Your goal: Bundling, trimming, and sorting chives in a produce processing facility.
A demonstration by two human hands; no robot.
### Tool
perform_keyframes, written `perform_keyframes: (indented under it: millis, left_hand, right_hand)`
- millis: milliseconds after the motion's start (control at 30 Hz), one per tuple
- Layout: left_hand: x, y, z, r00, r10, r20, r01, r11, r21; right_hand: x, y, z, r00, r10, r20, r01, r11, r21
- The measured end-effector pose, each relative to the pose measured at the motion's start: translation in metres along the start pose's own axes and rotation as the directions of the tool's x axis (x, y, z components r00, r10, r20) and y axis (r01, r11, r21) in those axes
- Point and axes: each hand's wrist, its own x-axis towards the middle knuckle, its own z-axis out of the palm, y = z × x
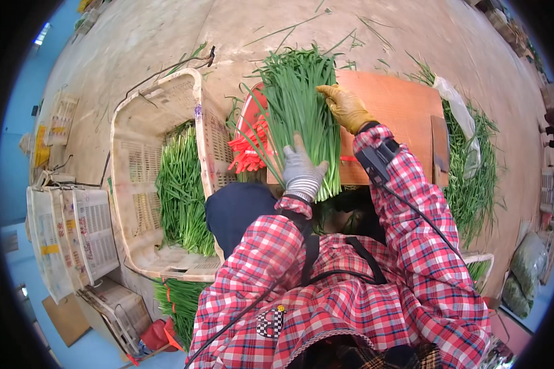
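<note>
A thick sheaf of green leafy stalks, probably garlic chives (pixel 300 106), lies on an orange-brown board (pixel 388 106) and reaches past its left side. The pale stem ends point toward me. My left hand (pixel 302 170), in a grey striped glove, rests on the lower stalks with its fingers and thumb spread. My right hand (pixel 346 107), in a yellow glove, is at the sheaf's right edge above the board; its fingertips point left, and some fingers are hidden. Left of the sheaf is a bunch of red ties or strips (pixel 251 145), partly over a red container (pixel 254 108).
On my left stands a large off-white plastic crate (pixel 164 272) holding stalks (pixel 182 189). More crates (pixel 90 230) stand farther left. Loose greens (pixel 471 184) with a white plastic sheet (pixel 459 120) lie right of the board. A tied green bundle (pixel 184 304) is at lower left.
</note>
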Motion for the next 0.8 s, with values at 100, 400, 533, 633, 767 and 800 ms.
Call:
perform_keyframes:
  millis: [100, 400, 533, 633, 767, 800]
  left_hand:
    - [-0.002, 0.002, -0.003, 1.000, -0.021, 0.016, 0.022, 1.000, -0.017]
    - [-0.001, -0.011, 0.019, 1.000, 0.011, 0.021, -0.011, 1.000, -0.015]
    - [0.014, -0.013, 0.042, 0.994, 0.075, -0.082, -0.057, 0.977, 0.206]
    - [0.026, -0.011, 0.049, 0.913, 0.032, -0.407, -0.399, 0.281, -0.873]
    - [-0.002, -0.034, 0.028, 0.998, 0.049, 0.030, -0.044, 0.989, -0.145]
    - [-0.014, -0.043, 0.022, 0.996, 0.033, -0.088, -0.049, 0.980, -0.193]
  right_hand:
    - [0.015, 0.010, 0.014, 0.995, 0.023, 0.092, -0.005, 0.983, -0.184]
    - [0.024, -0.033, -0.005, 0.998, 0.012, -0.061, -0.026, 0.971, -0.239]
    - [-0.021, -0.078, 0.018, 0.831, -0.537, 0.146, 0.547, 0.836, -0.037]
    - [-0.043, -0.074, 0.040, 0.862, -0.441, 0.252, 0.447, 0.894, 0.034]
    - [-0.047, -0.052, 0.066, 0.909, -0.291, 0.297, 0.242, 0.951, 0.190]
    - [-0.047, -0.046, 0.069, 0.895, -0.304, 0.325, 0.268, 0.951, 0.153]
